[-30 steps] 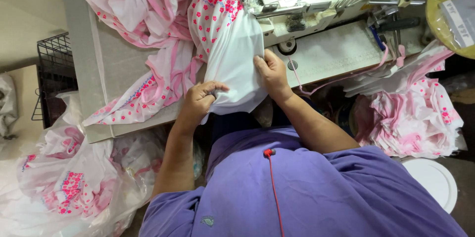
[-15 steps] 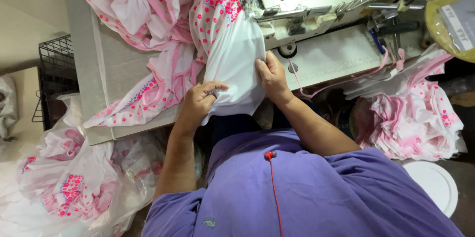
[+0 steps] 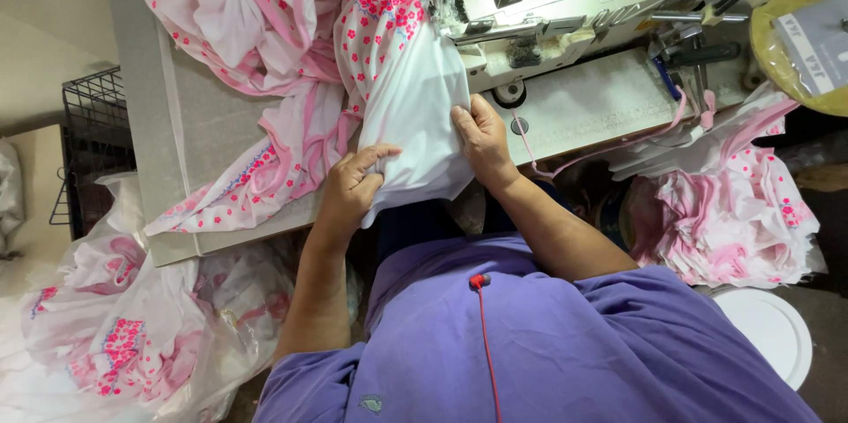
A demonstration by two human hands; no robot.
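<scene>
- The right hand [image 3: 481, 136] lies palm down on a white cotton fabric panel [image 3: 420, 114], fingers spread flat and pressing its right-hand edge near the front edge of the tabletop.
- The left hand [image 3: 353, 185] is closed on the lower left edge of the same panel, fingers curled and pinching a fold of the cloth just over the front edge of the tabletop.
- The panel runs from between the two hands up toward the needle area of a white industrial sewing machine [image 3: 530, 8], which stands at the back right of the tabletop with a lamp lit over it.
- The top of the panel joins a band of white cloth printed with small pink flowers [image 3: 380, 21].
- A larger heap of pink-and-white floral fabric [image 3: 238, 26] is bunched on the grey tabletop [image 3: 190, 132], spreading from the back left corner down to the front edge, where a pink-trimmed strip hangs over.
- A thin pink ribbon strip [image 3: 609, 149] trails across the right part of the tabletop.
- Right of the person, below the tabletop, lies a stack of cut pink-and-white pieces [image 3: 733, 220], with a white round lid [image 3: 768, 330] beside it.
- On the left, below the tabletop, stands a black wire basket [image 3: 93, 123] and a clear plastic bag of floral fabric [image 3: 124, 326].
- The person wears a purple shirt [image 3: 565, 352] with a red cord [image 3: 484, 335] hanging down its front.
</scene>
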